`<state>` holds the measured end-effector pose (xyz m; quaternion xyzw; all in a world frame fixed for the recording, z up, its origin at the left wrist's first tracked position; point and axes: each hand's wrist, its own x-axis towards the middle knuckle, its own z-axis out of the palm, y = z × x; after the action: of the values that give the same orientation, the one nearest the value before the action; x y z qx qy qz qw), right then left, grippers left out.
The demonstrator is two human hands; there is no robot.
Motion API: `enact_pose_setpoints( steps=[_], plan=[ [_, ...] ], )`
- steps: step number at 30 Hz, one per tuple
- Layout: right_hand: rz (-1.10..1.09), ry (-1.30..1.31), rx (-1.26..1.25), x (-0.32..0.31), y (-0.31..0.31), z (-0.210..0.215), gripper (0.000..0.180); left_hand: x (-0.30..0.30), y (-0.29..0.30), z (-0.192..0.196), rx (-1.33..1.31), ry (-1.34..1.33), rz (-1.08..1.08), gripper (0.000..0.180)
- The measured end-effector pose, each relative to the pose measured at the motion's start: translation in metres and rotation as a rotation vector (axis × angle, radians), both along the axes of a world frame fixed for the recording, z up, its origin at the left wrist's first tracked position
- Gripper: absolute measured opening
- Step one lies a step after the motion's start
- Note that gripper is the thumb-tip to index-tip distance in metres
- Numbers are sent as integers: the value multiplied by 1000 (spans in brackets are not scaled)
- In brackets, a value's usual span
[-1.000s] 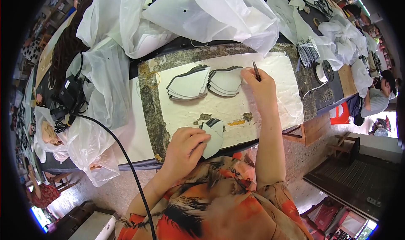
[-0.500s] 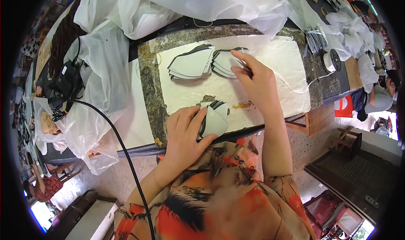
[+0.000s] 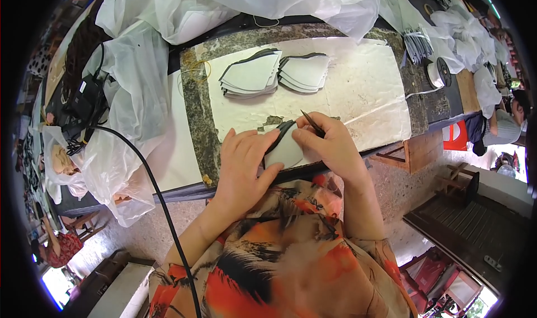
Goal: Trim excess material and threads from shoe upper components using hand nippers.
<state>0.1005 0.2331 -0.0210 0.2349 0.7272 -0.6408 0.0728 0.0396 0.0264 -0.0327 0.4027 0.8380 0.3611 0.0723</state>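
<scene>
Two bare forearms reach forward from a patterned shirt [image 3: 257, 262]. The left hand [image 3: 243, 161] lies palm down, spread rather than clenched, index fingertip and thumb touching the near side of a small stack of pale pieces [image 3: 287, 151]. The right hand [image 3: 331, 145] curls inward opposite, grasping a dark pointed tool [image 3: 313, 124]; its fingertips meet the stack, perhaps pinching the top piece. Beyond both hands lie two similar stacks [image 3: 250, 75].
</scene>
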Motion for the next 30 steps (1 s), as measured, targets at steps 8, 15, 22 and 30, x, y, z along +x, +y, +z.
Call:
enact_pose_setpoints(
  steps=[8, 15, 22, 30],
  plan=[
    [366, 475, 395, 22, -3, 15, 14, -16, -1, 23, 160, -504, 75, 34],
    [450, 569, 398, 26, -15, 27, 26, -21, 4, 29, 398, -1526, 73, 20],
    [388, 423, 288, 27, -19, 29, 21, -14, -7, 22, 325, -1321, 127, 12],
    [258, 83, 37, 25, -18, 24, 17, 11, -16, 13, 298, -770, 123, 11]
  ],
)
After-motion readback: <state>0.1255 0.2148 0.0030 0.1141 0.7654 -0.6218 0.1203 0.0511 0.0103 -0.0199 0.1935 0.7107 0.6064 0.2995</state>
